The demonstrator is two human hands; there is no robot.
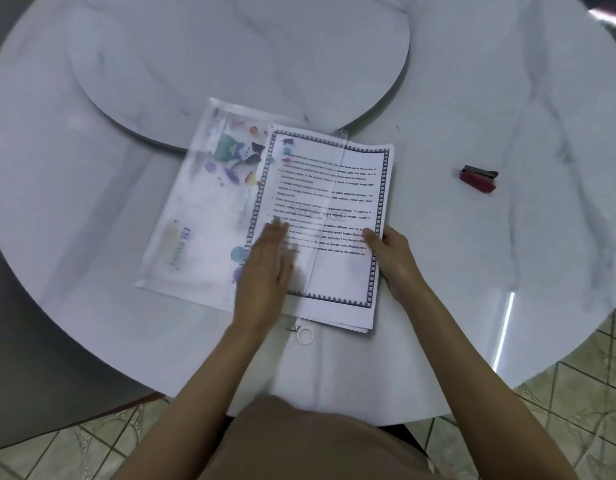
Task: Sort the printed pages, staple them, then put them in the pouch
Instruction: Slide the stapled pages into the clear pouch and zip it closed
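— Where do we find the printed pages (334, 202)?

— In the middle of the counter (472, 98), right in front of us: a stack with a dark patterned border and black text. Its left part lies under the clear skin of the pouch (195, 209), and its right part sticks out past the pouch's open edge, which crosses the top sheet as a faint line.

— And the pouch itself?

— We see it flat on the counter, see-through, with colourful cartoon figures showing on its left half. A white zip ring (305, 336) lies at its near end, just below the pages.

— How do our hands sit?

— Our left hand (265, 271) lies flat on the pouch over the lower left of the pages, fingers straight and a little blurred. Our right hand (391, 258) grips the pages' right edge near the lower corner, thumb on top of the sheet. The two hands are apart, one on each side of the stack.

— What else do we see?

— A red stapler (479, 178) sits well off to the right, touching nothing else. Beyond the pouch a raised round disc (230, 64) covers the middle of the counter. Tiled floor (559, 427) shows below the counter's rim.
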